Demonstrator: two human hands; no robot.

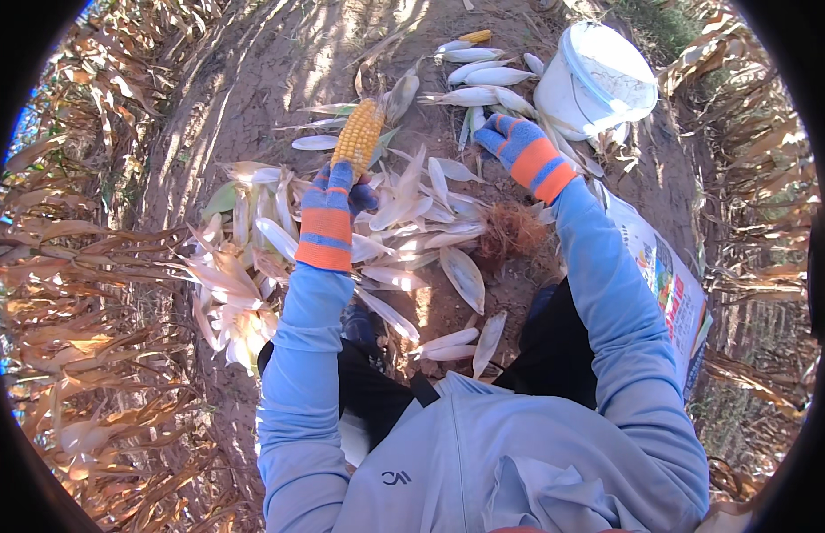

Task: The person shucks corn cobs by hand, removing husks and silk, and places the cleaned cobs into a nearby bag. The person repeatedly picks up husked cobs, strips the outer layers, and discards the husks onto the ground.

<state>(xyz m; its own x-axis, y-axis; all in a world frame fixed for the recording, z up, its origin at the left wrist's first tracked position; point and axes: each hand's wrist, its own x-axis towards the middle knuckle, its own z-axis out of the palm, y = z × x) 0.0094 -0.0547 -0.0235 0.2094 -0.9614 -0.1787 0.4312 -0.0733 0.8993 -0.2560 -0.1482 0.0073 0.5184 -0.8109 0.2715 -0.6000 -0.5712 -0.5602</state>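
In my left hand (335,200), gloved in blue and orange, the fingers are closed round the lower end of a bare yellow corn cob (358,138). A pale dry husk (401,95) shows beside the cob's far end. My right hand (523,151), in a matching glove, reaches forward at the right. Its fingers are slightly apart, and no held thing shows in them. Their tips are close to several ears of corn in pale husks (492,77), which lie left of a white bucket (577,98). Stripped husks (412,209) cover the ground between and below my hands.
Brown corn silk (512,233) lies in a clump below my right hand. A printed sack (665,275) is beside my right forearm. Dry corn stalks (83,293) stand along both sides of the bare soil (288,53). More husks (235,284) are heaped at the left.
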